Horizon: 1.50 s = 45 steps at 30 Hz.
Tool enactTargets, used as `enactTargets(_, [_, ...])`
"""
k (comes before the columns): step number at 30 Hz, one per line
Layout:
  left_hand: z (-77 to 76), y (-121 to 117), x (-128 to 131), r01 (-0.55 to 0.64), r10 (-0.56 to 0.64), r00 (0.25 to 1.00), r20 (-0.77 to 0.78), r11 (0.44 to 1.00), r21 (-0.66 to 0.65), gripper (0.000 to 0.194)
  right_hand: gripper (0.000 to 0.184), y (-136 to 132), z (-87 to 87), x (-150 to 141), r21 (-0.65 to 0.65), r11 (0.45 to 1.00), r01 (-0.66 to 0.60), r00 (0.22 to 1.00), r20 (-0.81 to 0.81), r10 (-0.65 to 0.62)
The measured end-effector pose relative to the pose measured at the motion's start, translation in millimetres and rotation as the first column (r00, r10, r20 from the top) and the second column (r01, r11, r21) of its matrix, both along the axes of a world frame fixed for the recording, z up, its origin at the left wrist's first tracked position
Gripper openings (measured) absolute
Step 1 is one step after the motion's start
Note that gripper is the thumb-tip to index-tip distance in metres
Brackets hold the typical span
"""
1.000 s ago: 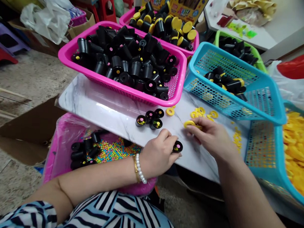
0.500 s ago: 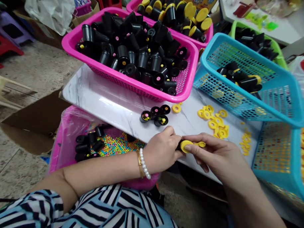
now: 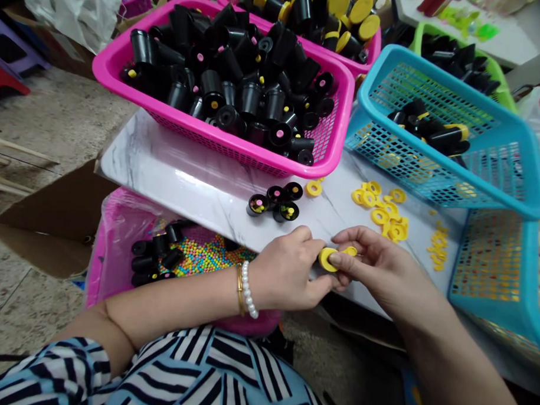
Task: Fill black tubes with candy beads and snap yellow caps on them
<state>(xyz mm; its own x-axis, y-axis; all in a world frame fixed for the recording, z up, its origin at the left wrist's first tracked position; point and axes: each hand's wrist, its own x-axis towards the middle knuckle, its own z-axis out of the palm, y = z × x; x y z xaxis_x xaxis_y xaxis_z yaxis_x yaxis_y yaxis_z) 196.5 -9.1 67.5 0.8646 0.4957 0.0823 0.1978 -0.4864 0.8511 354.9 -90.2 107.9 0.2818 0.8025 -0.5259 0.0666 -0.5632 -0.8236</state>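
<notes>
Left hand (image 3: 289, 274) and right hand (image 3: 374, 265) both grip one yellow cap (image 3: 328, 257) (the part beneath it is hidden) above the near table (image 3: 186, 182) edge, with loose yellow rings (image 3: 385, 209) then the pink basket (image 3: 324, 163) beyond

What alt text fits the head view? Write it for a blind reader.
Over a white marble-look board, a left hand and right hand press a yellow cap together. Beyond lie loose yellow rings, four small black cups, and a pink basket of black tubes.
</notes>
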Motion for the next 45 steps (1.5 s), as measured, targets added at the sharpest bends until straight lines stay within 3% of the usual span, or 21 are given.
enactTargets(7, [-1.9, 1, 1, 0.007, -0.008, 0.999, 0.034, 0.999, 0.051, 0.016, 0.047, -5, -5.9, -7, 0.034, 0.999, -0.012, 1.0, 0.023, 0.011])
enactTargets(16, [6.4, 9, 5, 0.004, -0.005, 1.0, 0.018, 0.997, 0.08, 0.034, 0.048, -10, -16.0, -9, 0.058, 0.997, 0.042, 0.995, -0.095, -0.037])
enactTargets(20, [1.1, 8, 5, 0.005, -0.005, 1.0, -0.003, 0.994, 0.105, 0.037, 0.052, -11, -19.7, -13, 0.086, 0.989, 0.121, 0.977, -0.184, -0.104])
enactTargets(23, [-7.1, 1, 2, -0.047, 0.039, 0.995, 0.087, 0.995, 0.09, 0.026, 0.05, -13, -21.1, -18, 0.098, 0.98, 0.173, 0.974, -0.166, -0.156])
enactTargets(26, [-17.1, -6, 0, -0.095, 0.076, 0.981, 0.179, 0.99, 0.102, 0.041, 0.048, -17, -23.5, -18, 0.155, 0.957, 0.245, 0.965, -0.128, -0.227])
enactTargets(29, [-21.5, -9, 1, -0.115, 0.097, 0.981, 0.171, 0.988, 0.102, 0.031, 0.048, -19, -23.8, -11, 0.187, 0.936, 0.298, 0.947, -0.184, -0.265])
enactTargets(36, [-11.1, -5, 4, -0.092, 0.085, 0.991, 0.101, 0.994, 0.061, 0.011, 0.048, 1, -10.2, 11, -0.005, 1.0, -0.006, 0.965, -0.261, 0.004])
enactTargets(39, [-7.3, -3, 8, -0.07, 0.067, 0.997, 0.048, 0.996, 0.061, 0.012, 0.047, 8, -3.0, 9, -0.035, 0.992, -0.123, 0.985, -0.124, 0.118])
enactTargets(41, [-6.1, -2, 10, -0.056, 0.058, 0.998, -0.016, 0.996, 0.073, 0.014, 0.046, 6, 0.7, 3, -0.02, 0.991, -0.13, 0.991, -0.032, 0.13])
enactTargets(45, [-7.7, -4, 9, -0.039, 0.05, 0.99, -0.135, 0.995, 0.087, 0.024, 0.051, -8, 1.6, -16, 0.096, 0.984, -0.151, 0.983, 0.117, 0.14])
